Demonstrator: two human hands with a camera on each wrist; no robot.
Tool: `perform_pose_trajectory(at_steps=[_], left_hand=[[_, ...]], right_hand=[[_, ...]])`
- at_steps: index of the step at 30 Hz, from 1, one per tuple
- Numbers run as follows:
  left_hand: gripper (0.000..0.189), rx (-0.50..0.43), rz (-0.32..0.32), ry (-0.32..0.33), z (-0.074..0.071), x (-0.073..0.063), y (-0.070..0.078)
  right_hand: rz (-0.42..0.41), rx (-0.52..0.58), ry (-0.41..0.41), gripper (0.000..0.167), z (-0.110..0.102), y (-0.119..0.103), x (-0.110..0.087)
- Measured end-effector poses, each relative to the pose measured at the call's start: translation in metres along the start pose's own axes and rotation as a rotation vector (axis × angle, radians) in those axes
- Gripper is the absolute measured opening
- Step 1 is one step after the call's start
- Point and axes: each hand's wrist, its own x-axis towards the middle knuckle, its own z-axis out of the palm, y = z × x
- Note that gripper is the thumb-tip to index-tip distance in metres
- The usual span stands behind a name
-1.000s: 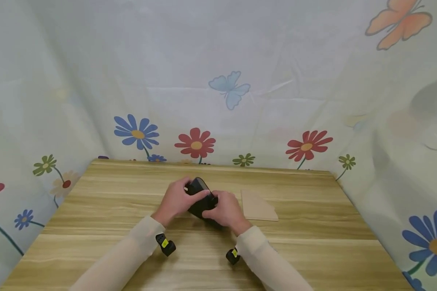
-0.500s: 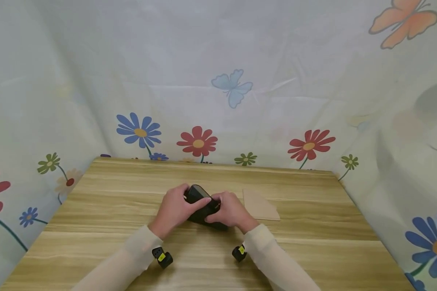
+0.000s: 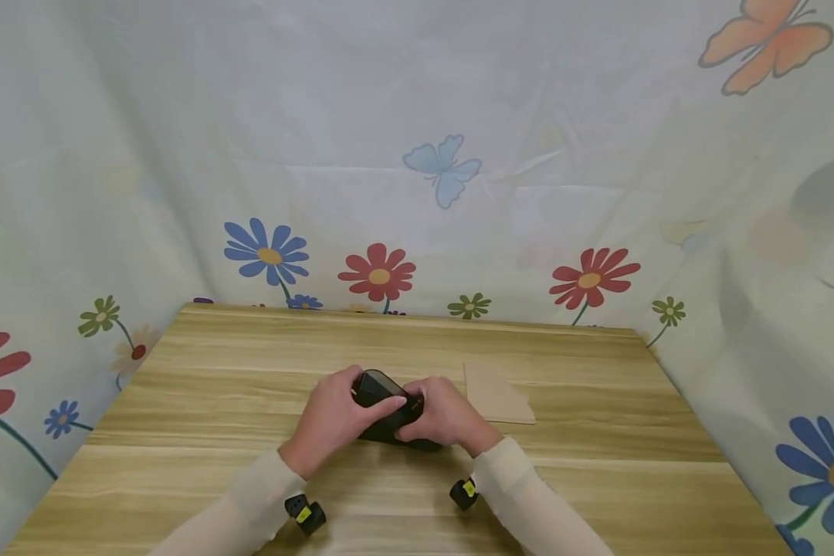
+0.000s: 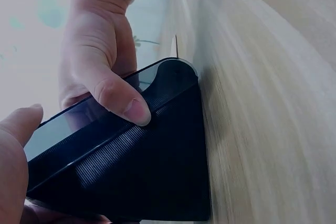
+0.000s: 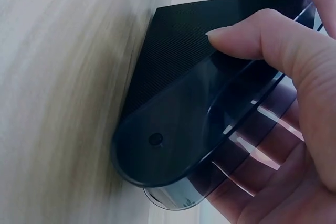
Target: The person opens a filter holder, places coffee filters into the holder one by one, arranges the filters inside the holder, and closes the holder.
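Observation:
A black wedge-shaped box with ribbed sides and a see-through lid (image 3: pixel 382 384) is held between both hands, low at the tabletop, with its lower edge at the wood. My left hand (image 3: pixel 330 421) grips its left end, thumb across the near side. At the right end my right hand (image 3: pixel 445 413) pinches the box, its thumb pressed on the ribbed wall (image 4: pixel 163 166) in the left wrist view. Through the smoky lid, the right wrist view shows fingers behind the rounded end (image 5: pixel 157 150). The box's underside is hidden.
A flat beige piece (image 3: pixel 496 395) with one uneven edge lies on the wooden table (image 3: pixel 250 371), just right of the right hand. A white curtain (image 3: pixel 306 116) printed with flowers and butterflies hangs round the table's back and sides.
Both hands have brought the box down and toward me, and it has turned from steeply tilted to lying flatter. The right hand has shifted slightly right. Both hands keep their hold.

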Motion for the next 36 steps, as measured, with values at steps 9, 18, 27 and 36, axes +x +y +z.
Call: perform_pose_trajectory(at_steps=[9, 18, 27, 36], left_hand=[[0.053, -0.042, 0.035, -0.038, -0.001, -0.002, -0.003], [0.053, -0.021, 0.093, -0.045, -0.002, 0.001, -0.009], [0.053, -0.087, 0.152, -0.231, -0.008, 0.009, -0.026], [0.057, -0.146, 0.207, -0.384, -0.009, 0.02, -0.042]], right_hand=[[-0.039, -0.019, -0.006, 0.028, 0.0, 0.0, -0.001], [-0.028, -0.019, 0.0, 0.028, -0.001, 0.003, 0.0], [-0.03, -0.016, -0.017, 0.029, -0.002, 0.004, 0.001], [-0.046, -0.003, -0.089, 0.038, -0.011, 0.003, 0.002]])
